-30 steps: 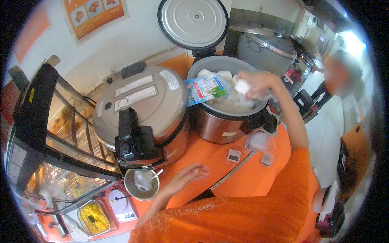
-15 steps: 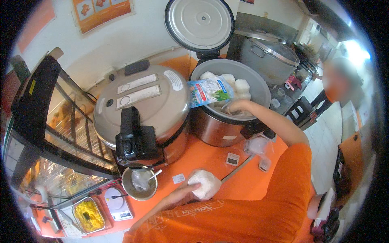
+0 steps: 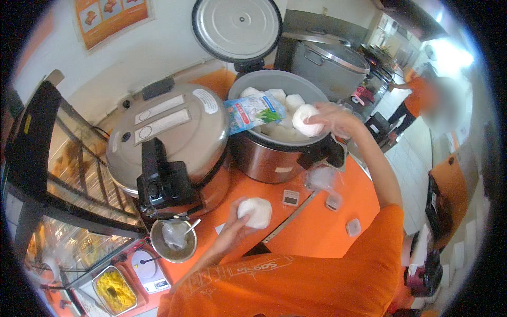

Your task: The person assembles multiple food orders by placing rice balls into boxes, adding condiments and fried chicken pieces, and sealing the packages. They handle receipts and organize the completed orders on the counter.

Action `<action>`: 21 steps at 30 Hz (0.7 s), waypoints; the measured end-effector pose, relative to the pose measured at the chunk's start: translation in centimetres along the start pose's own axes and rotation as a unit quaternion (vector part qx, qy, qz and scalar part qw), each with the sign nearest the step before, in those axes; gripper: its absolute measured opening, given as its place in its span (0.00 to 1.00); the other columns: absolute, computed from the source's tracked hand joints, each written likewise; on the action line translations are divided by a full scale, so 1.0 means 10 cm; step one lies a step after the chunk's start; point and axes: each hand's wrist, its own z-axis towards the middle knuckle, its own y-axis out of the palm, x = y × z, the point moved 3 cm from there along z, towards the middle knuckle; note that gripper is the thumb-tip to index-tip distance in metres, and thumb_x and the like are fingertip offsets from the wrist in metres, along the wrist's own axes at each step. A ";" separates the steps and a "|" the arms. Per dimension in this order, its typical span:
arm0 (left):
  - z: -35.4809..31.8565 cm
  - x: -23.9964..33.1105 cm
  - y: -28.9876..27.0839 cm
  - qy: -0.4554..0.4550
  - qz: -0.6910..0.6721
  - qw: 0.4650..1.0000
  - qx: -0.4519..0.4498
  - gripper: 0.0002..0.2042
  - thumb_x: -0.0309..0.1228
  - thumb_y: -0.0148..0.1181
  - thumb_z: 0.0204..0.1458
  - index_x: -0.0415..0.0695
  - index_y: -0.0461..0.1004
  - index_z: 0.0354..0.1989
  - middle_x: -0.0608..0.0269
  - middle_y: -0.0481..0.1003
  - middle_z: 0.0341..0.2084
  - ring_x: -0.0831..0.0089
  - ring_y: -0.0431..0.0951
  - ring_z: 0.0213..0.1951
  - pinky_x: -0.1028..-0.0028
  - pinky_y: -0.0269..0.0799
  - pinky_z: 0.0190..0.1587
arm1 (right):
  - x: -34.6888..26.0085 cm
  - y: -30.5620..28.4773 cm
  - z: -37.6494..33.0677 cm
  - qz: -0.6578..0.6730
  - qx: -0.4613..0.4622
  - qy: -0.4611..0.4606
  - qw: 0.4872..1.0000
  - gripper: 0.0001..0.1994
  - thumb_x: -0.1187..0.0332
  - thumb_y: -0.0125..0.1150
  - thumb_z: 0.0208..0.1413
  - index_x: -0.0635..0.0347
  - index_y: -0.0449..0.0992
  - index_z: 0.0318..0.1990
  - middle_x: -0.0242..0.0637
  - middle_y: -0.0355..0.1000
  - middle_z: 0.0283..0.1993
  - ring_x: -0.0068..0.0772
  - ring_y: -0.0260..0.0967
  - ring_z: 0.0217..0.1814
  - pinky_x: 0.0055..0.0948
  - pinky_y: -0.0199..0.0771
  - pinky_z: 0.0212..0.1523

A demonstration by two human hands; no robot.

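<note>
My left hand (image 3: 234, 226) is closed around a white wrapped bundle (image 3: 256, 213), rounded with flattened sides, held above the orange counter. A second white wrapped bundle (image 3: 305, 121) is in my right hand (image 3: 338, 120), gripped over the right rim of an open rice cooker (image 3: 262, 161). Several similar white bundles (image 3: 294, 101) lie inside the cooker. A blue and white plastic packet (image 3: 253, 112) rests across the bundles and the cooker's left rim. The cooker's round lid (image 3: 237, 26) stands raised behind it.
A closed rice cooker (image 3: 171, 121) stands left of the open one. In front sits a metal bowl (image 3: 173, 252) with a plastic bag and spoon. A glass display case (image 3: 79, 179), scale (image 3: 149, 270) and yellow food tray (image 3: 117, 289) are left. Another person (image 3: 420, 98) stands far right.
My right hand has come up out of the cooker, now holding a white bundle. My left hand, with its bundle, has moved up and forward. The view has shifted slightly.
</note>
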 end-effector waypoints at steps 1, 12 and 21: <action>0.05 0.02 0.04 0.020 0.005 1.000 -0.022 0.34 0.44 0.55 0.58 0.52 0.43 0.67 0.56 0.52 0.64 0.57 0.60 0.64 0.56 0.69 0.58 | -0.10 0.00 -0.18 0.024 -0.027 -0.055 0.998 0.41 0.44 0.70 0.42 0.69 0.69 0.57 0.49 0.72 0.54 0.39 0.69 0.55 0.34 0.69 0.55; 0.07 -0.22 0.02 -0.001 0.184 0.976 -0.112 0.32 0.37 0.61 0.49 0.49 0.55 0.63 0.57 0.63 0.56 0.63 0.62 0.61 0.64 0.59 0.64 | -0.26 0.55 -0.14 -0.285 0.069 -0.233 0.927 0.10 0.62 0.58 0.55 0.58 0.78 0.31 0.44 0.77 0.31 0.47 0.76 0.35 0.44 0.75 0.39; -0.48 -0.37 -0.35 -0.096 0.032 0.995 0.008 0.34 0.42 0.62 0.49 0.49 0.55 0.63 0.57 0.62 0.57 0.63 0.61 0.62 0.63 0.57 0.64 | -0.08 0.74 2.45 -0.261 0.076 -0.382 0.883 0.25 0.62 0.64 0.52 0.53 0.70 0.59 0.52 0.69 0.58 0.48 0.73 0.52 0.39 0.72 0.55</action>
